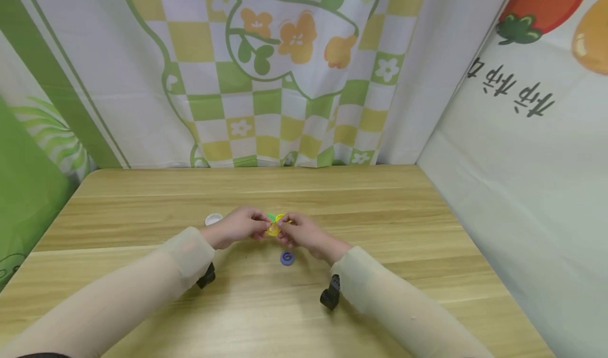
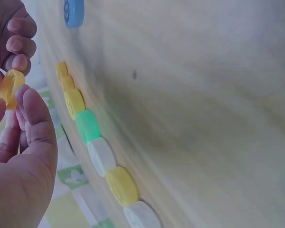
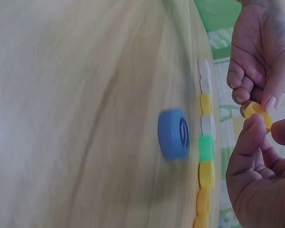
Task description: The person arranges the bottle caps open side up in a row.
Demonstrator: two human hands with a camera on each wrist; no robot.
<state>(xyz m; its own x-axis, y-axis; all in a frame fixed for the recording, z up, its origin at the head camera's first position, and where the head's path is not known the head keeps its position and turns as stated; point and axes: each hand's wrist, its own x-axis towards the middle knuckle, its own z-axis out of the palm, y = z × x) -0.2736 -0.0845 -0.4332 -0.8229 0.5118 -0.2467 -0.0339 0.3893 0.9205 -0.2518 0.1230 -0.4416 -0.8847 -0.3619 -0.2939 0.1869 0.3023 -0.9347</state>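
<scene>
Both hands meet over the middle of the table around one yellow bottle cap (image 1: 273, 230). My left hand (image 1: 241, 224) pinches its left side between thumb and fingers. From the other side my right hand (image 1: 305, 235) pinches the same cap. The left wrist view shows the held yellow cap (image 2: 10, 89) tilted on edge, its hollow ribbed inside showing, lifted off the wood. A blue cap with a dark spiral mark (image 1: 287, 258) lies on the table just nearer than the hands. Fingers partly cover the cap in every view.
Beyond the hands runs a row of caps on the table (image 1: 380, 215): a green cap (image 2: 88, 126), a white cap (image 2: 102, 156), a yellow cap (image 2: 122, 186) and several others. A black wrist mount (image 1: 330, 293) hangs under the right sleeve. Patterned curtains (image 1: 285, 110) stand behind the table.
</scene>
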